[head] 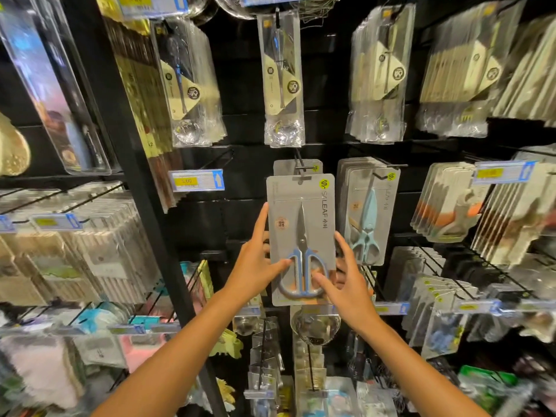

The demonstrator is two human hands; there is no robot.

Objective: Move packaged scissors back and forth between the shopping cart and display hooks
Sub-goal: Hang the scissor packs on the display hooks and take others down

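Grey scissors pack (301, 239) held both sides: left hand (255, 266), right hand (349, 281); rear fingers hidden.

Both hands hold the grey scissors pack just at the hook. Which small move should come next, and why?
Probably raise the pack a little and line its hang slot up with the hook. The slot at the pack's top sits just under the hook tip, in front of a pack already hanging there. The left hand and right hand hold its two sides, so a small guided lift looks easy.
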